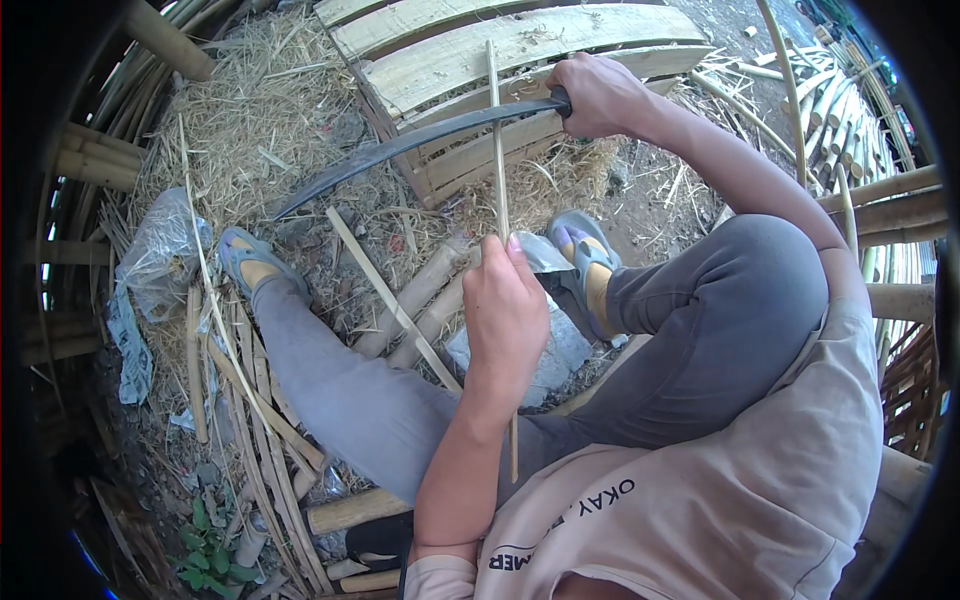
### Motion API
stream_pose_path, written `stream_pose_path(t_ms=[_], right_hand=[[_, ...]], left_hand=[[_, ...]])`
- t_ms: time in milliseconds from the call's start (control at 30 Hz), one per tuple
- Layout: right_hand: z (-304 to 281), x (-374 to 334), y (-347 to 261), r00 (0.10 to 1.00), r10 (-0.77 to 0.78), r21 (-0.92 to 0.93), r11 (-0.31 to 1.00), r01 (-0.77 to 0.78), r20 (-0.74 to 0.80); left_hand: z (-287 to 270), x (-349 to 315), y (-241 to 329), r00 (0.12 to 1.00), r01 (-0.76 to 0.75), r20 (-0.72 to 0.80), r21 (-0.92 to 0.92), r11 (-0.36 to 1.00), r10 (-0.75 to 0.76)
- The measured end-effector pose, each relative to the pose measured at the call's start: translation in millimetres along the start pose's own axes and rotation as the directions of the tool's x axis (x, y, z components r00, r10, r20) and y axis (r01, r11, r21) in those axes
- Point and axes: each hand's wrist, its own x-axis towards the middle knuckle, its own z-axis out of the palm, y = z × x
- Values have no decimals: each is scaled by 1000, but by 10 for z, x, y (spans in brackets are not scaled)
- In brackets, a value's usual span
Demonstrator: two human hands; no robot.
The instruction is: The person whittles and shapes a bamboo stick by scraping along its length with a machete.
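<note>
Bamboo strip near wooden pallet

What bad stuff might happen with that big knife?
The knife, held in the right grip, crosses the stick just past the bare left grip; if it slid that way, it might cut the skin.
The stick is thin, so it might snap or leave a splinter.
The knife's tip looks close to the left foot, though depth is unclear; a slip could hurt it.
</note>
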Motion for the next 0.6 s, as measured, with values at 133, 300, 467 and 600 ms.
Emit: stream_pose_path(t_ms=[133, 300, 467, 600], right_hand=[[-4, -7, -18, 998, -1, 22, 1000, 3, -69], [-81, 3, 21, 999, -4, -30, 1000, 3, -48], [-67, 85, 141, 994, 19, -102, 994, -30, -110], [-453, 204, 750, 966, 219, -250, 936, -247, -134]], left_hand=[[-3, 3, -13, 1000, -4, -13, 20, 1000, 4], [12, 13, -6, 1000, -14, -17, 80, 997, 16], [-23, -25, 1, 999, -3, -33, 110, 994, 7], [-84, -91, 41, 1000, 13, 6, 183, 983, -15]])
